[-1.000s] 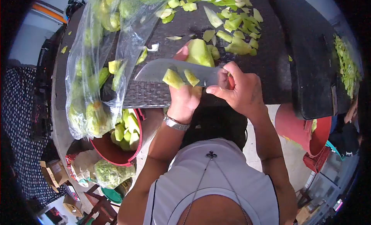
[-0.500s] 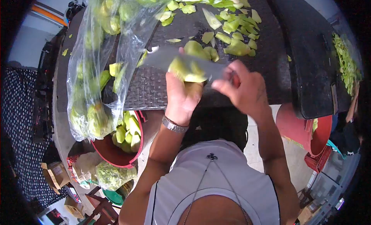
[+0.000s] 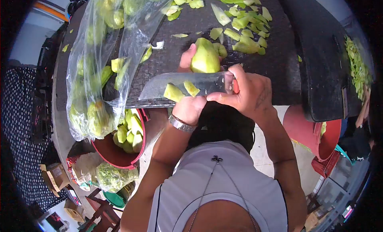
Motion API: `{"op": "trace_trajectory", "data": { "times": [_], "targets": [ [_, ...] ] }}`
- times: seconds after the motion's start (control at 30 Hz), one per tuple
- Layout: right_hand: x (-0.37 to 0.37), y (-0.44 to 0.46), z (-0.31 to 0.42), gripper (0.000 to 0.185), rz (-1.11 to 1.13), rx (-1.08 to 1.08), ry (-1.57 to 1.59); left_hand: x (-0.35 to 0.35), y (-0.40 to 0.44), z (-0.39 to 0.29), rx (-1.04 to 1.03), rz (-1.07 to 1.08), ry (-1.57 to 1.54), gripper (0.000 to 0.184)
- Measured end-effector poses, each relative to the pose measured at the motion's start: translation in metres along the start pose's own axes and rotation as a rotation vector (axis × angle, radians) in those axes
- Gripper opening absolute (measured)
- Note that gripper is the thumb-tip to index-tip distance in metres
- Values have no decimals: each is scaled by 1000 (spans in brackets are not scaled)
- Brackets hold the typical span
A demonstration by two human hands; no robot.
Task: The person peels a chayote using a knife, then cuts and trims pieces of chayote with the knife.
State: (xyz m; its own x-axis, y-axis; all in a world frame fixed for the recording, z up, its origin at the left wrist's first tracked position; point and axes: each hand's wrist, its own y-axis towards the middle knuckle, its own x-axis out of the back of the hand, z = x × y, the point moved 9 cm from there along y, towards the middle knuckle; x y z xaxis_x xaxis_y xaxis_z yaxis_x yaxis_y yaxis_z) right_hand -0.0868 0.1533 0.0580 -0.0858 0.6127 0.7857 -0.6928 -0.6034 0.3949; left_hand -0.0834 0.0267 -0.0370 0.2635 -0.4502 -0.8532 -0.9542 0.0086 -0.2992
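My right hand (image 3: 252, 92) is closed around the red handle of a broad-bladed knife (image 3: 153, 87). Two cut green pieces (image 3: 173, 92) cling to the flat of the blade, which lies across in front of my left hand (image 3: 190, 107). That hand grips a pale green, chayote-like vegetable (image 3: 205, 56) just beyond the blade; the blade hides most of its fingers. A watch (image 3: 181, 123) is on the left wrist. Peelings and cut bits (image 3: 246, 44) are scattered past the vegetable on the dark woven tabletop (image 3: 159, 68).
A clear plastic bag (image 3: 127, 72) of green vegetables hangs over the table's left edge. Below it, a red bucket (image 3: 119, 162) holds pale cut pieces. Another red bucket (image 3: 311, 130) stands at right, under a black board (image 3: 325, 72). Another person's arm (image 3: 364, 106) shows far right.
The knife has come toward me and now lies flat and sharp instead of blurred, with cut pieces on it. The held vegetable appears more upright, farther from me.
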Motion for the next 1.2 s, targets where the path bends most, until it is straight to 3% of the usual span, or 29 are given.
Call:
{"op": "trace_trajectory", "data": {
  "times": [0.1,0.13,0.23,0.27,0.37,0.4,0.47,0.5,0.6,0.77,0.9,0.93,1.03,1.07,1.2],
  "targets": [
    [2,5,-41,59,78,-234,-60,1,-7,-14,-152,-121,93,46],
    [10,6,-68,51,-24,-381,-15,-1,-11,-22,-207,-159,126,45],
    [30,13,-99,58,11,-548,20,-4,-17,-24,-180,-200,157,47],
    [29,9,-91,55,28,-554,84,-5,-14,-25,-168,-171,191,50],
    [17,9,-38,55,127,-334,109,10,-8,-18,-321,-294,-88,49],
    [13,9,-29,56,128,-289,103,-5,-13,-19,-320,-156,91,48],
    [1,6,-18,58,127,-197,98,-1,-5,-10,-197,-59,94,47],
    [-1,5,-19,55,113,-190,118,-5,-4,-7,-137,-11,94,46],
    [-6,8,-28,52,92,-190,110,-10,-17,-14,-351,-98,139,46],
    [13,20,-99,56,26,-431,83,-15,-14,-18,-207,-17,177,39],
    [4,12,-38,53,158,-250,144,-13,-18,-19,-294,-90,195,44],
    [-1,10,-25,43,148,-201,220,-16,-19,-18,-335,-78,203,46],
    [0,10,-17,40,79,-163,204,-3,-18,-14,-363,11,189,50],
    [-4,10,-25,56,93,-163,136,5,-17,-14,-386,-36,212,51],
    [-4,13,-53,59,122,-305,151,0,-23,-16,-375,-64,250,54]
  ]
}}
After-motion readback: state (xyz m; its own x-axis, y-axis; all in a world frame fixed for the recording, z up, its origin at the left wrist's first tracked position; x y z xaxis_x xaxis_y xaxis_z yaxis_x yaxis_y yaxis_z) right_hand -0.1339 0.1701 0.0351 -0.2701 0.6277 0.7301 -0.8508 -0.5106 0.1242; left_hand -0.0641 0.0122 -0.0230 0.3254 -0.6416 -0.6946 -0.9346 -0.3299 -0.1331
